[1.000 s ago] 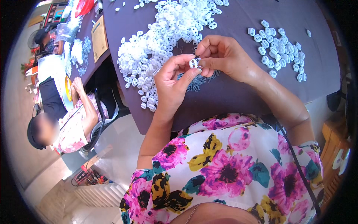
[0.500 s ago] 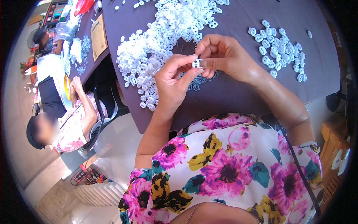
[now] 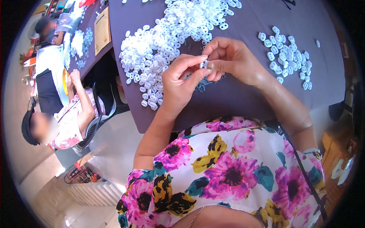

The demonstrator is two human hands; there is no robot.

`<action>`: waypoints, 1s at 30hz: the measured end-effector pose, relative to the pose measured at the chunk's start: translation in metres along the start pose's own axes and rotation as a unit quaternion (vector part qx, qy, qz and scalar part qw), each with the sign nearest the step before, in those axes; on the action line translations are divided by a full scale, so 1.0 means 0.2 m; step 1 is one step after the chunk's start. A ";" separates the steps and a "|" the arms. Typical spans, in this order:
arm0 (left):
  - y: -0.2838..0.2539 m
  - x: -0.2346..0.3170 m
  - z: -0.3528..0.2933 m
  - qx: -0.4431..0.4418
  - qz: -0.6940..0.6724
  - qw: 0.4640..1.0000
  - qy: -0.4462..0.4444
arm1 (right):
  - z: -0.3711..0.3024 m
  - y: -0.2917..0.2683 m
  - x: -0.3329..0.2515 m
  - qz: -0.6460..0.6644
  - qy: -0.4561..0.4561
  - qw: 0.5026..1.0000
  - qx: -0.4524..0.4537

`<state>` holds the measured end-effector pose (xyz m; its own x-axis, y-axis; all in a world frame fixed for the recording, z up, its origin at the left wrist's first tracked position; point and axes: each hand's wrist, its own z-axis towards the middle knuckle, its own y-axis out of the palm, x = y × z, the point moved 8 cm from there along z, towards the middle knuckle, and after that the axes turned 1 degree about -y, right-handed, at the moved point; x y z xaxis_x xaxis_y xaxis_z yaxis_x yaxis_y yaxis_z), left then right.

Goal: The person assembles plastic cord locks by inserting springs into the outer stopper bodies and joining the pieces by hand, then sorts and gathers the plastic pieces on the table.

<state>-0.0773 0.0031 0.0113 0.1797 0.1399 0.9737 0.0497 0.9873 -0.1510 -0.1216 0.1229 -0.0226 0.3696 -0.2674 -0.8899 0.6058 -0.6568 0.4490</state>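
Between my two hands is a small white oval plastic piece [image 3: 203,65] with holes in it. My left hand [image 3: 181,78] pinches it between thumb and index finger. On its other side, my right hand [image 3: 232,60] has thumb and fingertips closed on it, partly covering it. Beneath my hands lies a pile of small grey-blue pieces [image 3: 201,84], mostly hidden. A large heap of similar white oval pieces [image 3: 157,49] spreads over the dark-covered table [image 3: 235,100] to the left and beyond. To the right lies a smaller, looser group of white pieces [image 3: 291,57].
A single white piece [image 3: 318,43] lies apart near the right edge. On another table at left are a brown envelope [image 3: 102,32] and more white and grey-blue heaps [image 3: 78,47]. A person in a pink-patterned top [image 3: 72,125] sits at left, holding a yellow round thing [image 3: 65,81].
The view has shifted slightly. My right thumb and fingers now cover more of the white piece, which seems turned a little. The seated person has leaned slightly left.
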 end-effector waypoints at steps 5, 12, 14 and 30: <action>-0.03 -0.05 0.01 0.004 -0.068 0.986 -0.154 | -0.03 -0.03 -0.06 -0.138 -0.148 0.978 0.042; 0.02 -0.05 0.00 -0.065 -0.101 0.970 -0.212 | -0.09 0.14 -0.16 -0.385 -0.204 0.900 -0.018; 0.03 -0.05 0.00 -0.073 -0.101 0.970 -0.207 | -0.09 0.14 -0.15 -0.384 -0.202 0.901 -0.015; 0.00 -0.11 -0.01 -0.036 -0.161 0.958 -0.234 | -0.08 0.11 -0.11 -0.341 -0.178 0.923 0.023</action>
<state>-0.0787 0.0007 -0.0113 -0.3159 -0.1365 0.9389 0.0991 0.9794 0.1758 -0.1042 0.1258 0.0075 -0.3466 0.0093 -0.9380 0.5790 -0.7846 -0.2217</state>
